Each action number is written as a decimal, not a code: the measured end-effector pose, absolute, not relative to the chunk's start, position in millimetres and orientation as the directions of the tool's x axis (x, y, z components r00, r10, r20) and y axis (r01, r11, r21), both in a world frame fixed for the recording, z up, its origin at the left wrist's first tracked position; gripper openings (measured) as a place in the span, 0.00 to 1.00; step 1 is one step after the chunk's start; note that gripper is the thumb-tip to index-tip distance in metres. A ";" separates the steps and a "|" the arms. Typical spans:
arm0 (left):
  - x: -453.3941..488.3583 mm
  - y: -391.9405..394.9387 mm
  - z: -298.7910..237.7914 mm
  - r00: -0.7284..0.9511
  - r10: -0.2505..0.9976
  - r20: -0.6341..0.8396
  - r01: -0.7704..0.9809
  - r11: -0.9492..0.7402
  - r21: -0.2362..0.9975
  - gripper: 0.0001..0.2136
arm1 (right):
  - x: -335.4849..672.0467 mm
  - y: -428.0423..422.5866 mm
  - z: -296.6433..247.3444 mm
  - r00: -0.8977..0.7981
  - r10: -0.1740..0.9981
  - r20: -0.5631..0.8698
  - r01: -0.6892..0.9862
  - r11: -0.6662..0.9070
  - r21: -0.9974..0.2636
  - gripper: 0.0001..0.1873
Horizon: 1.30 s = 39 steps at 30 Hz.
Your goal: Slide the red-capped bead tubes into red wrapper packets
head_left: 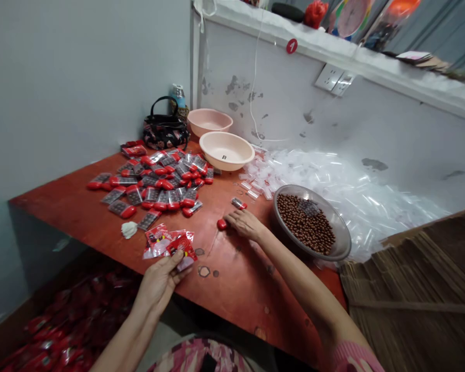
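Note:
My left hand (161, 276) pinches a red printed plastic bag (183, 248) between thumb and fingers, near the front edge of the table. Just beyond it lie a few more of these flat printed bags (157, 235). My right hand (245, 223) is closed over a small container on the tabletop; its red cap (222, 224) shows beside the fingers, and the hand hides the rest. Close behind those fingers lies a small clear container with a red end (238, 203), with dark balls inside. A pile of similar filled containers (172, 199) covers the left part of the table.
A grey bowl of brown balls (346, 248) stands right of my right forearm, before a heap of clear plastic cases (356, 196). Two basins, cream (228, 165) and pink (209, 114), and a black handbag (166, 135) stand behind. Red packets (73, 320) fill the space below left.

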<state>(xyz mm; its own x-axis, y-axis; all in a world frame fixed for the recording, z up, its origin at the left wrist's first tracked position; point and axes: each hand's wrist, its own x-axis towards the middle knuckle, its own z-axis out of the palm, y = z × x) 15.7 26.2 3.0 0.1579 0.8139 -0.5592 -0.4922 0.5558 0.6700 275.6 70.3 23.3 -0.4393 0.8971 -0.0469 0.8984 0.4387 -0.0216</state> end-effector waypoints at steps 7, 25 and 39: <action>25.4 29.7 7.3 0.179 0.813 -0.554 -0.584 0.541 0.605 0.02 | 237.8 16.2 10.8 -0.125 0.989 0.075 0.900 0.145 -0.411 0.17; 46.1 15.8 10.7 0.208 0.835 -0.510 -0.692 0.494 0.526 0.07 | 151.4 -73.8 3.6 0.231 0.973 -0.012 0.181 -0.055 -0.982 0.14; 45.6 5.8 11.4 0.361 0.875 -0.323 -0.458 0.468 0.755 0.09 | 147.8 -67.3 -6.7 0.225 0.974 -0.019 0.085 -0.039 -0.996 0.15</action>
